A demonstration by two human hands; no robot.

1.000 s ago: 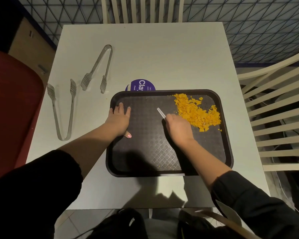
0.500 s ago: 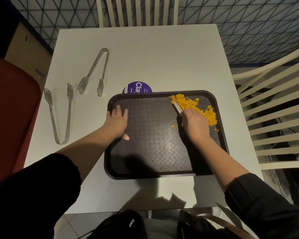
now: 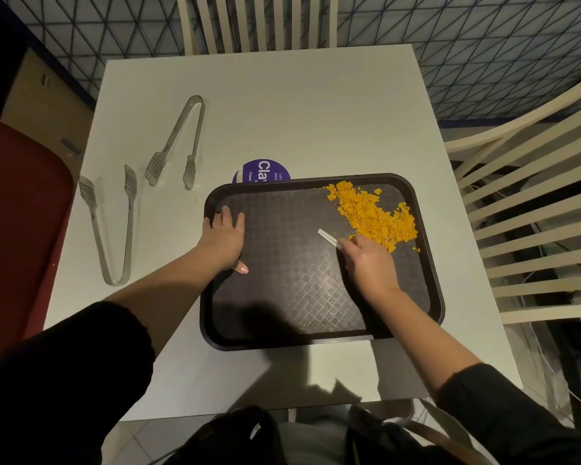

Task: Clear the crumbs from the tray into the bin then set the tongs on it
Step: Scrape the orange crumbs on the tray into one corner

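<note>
Fingers [image 3: 227, 214] of the left hand [image 3: 223, 241] lie straight and a little apart, pressed flat on the dark tray [image 3: 282, 342] just inside its left rim, thumb turned back toward me, as I watch through the head camera. Fingers [image 3: 353, 242] of the right hand [image 3: 371, 263] are curled tight round a short white strip [image 3: 327, 237], whose free end juts up and left of the knuckles. Just beyond those right fingertips sits the heap of orange crumbs [image 3: 373, 216]: dry, flaky shards, bright against the diamond-textured plastic, banked toward the tray's far right corner, with a few stray flecks nearby. Well left of the left fingers, off the tray, the far tongs [image 3: 155, 166] and the near tongs [image 3: 130, 179] lie on the white table [image 3: 299, 112], both metal, arms sprung apart. Beyond the left fingertips a round purple sticker [image 3: 260, 171] peeks from under the tray's far rim.
</note>
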